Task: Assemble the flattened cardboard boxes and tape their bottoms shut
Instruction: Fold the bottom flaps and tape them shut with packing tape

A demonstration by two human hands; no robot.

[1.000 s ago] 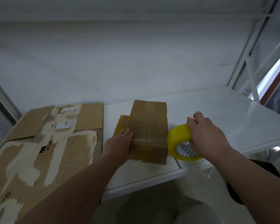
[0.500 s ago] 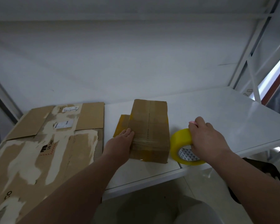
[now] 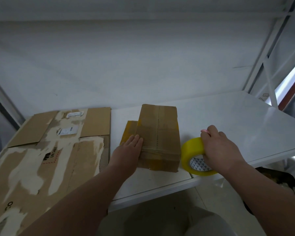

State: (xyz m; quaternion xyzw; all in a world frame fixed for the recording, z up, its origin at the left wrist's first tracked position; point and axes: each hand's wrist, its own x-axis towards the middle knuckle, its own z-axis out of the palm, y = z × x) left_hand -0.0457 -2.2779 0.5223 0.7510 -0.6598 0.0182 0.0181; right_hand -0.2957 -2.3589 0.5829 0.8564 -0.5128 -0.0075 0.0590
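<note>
Left hand [image 3: 129, 150] lies flat and open on the box's [image 3: 158, 138] near left edge, pinning it to the white table [image 3: 237, 120]. Its long axis runs away from the person. Right hand [image 3: 218, 150] grips the tape roll [image 3: 194, 157], just beside the box's right edge, with tape apparently stretched across between them. Flattened cardboard [image 3: 46, 150] lies left.

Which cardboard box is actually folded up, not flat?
The small box under the left hand, beside the yellow tape roll. The flattened cartons at far left lie as torn flat sheets.
</note>
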